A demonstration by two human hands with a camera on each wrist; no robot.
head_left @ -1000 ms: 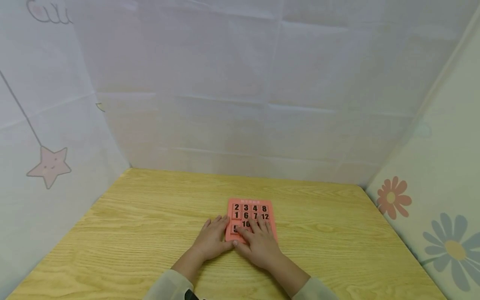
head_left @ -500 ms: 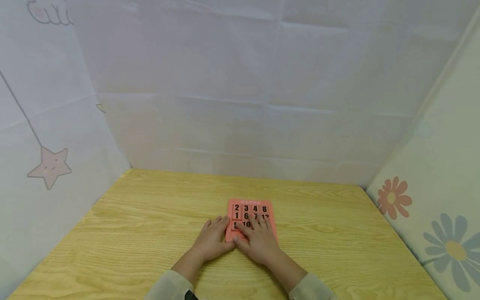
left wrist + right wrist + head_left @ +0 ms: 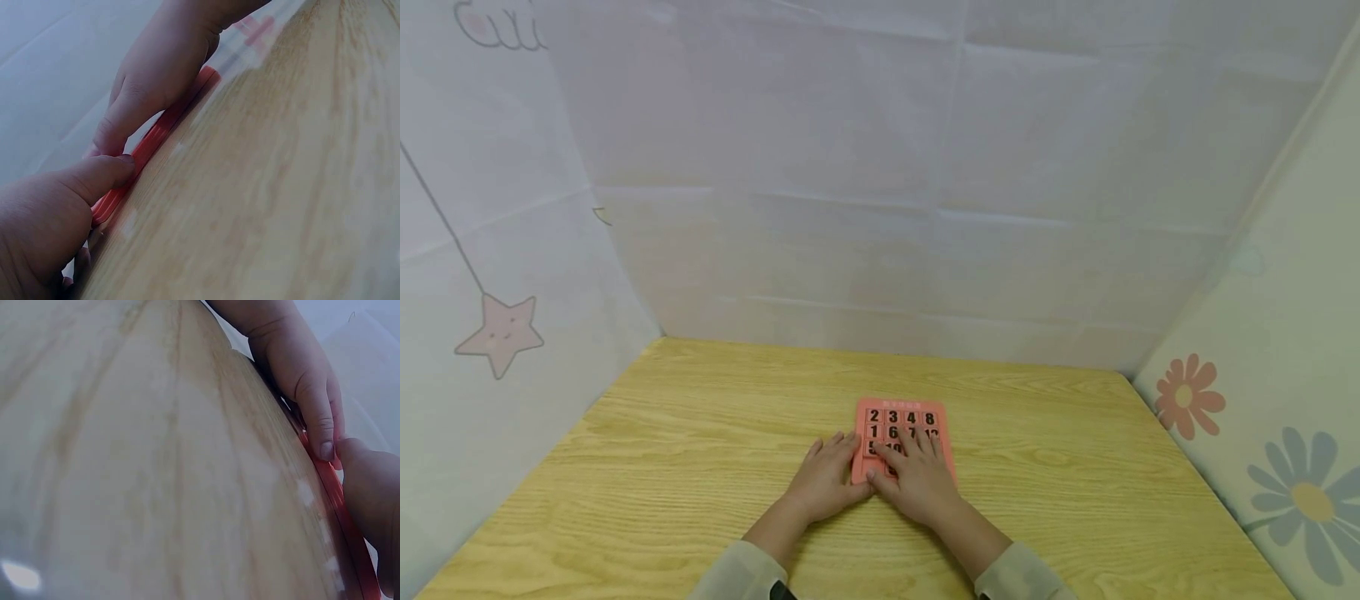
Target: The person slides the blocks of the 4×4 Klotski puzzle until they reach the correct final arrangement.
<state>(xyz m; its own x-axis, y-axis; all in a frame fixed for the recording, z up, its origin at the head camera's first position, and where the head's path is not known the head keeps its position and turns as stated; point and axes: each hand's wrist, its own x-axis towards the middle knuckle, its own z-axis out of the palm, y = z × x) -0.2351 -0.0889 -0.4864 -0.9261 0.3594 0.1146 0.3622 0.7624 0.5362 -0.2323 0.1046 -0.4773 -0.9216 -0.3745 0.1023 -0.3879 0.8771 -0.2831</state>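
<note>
A pink sliding number puzzle [image 3: 901, 403] lies on the table in front of me, with black numerals on its square tiles. My left hand [image 3: 823, 477] holds its near-left corner, fingers along the left side and thumb at the near edge. Over the lower right of the board spreads my right hand [image 3: 919, 482], hiding several tiles. Its index fingertip rests on the tile marked 5 [image 3: 872, 449], level with the 10 tile. Below the 5, a gap shows. From the left wrist view, the left thumb [image 3: 103, 175] presses against the puzzle's red-looking side [image 3: 150, 144].
The wood-grain table [image 3: 700, 433] reaches back to a pale cloth wall [image 3: 850, 208]. Cloth walls also stand at left and right, printed with a star [image 3: 500, 335] and flowers [image 3: 1191, 396].
The tile marked 5 has slid away from me, up the left column, under my right index finger, leaving a gap below it. My left hand has stayed in place.
</note>
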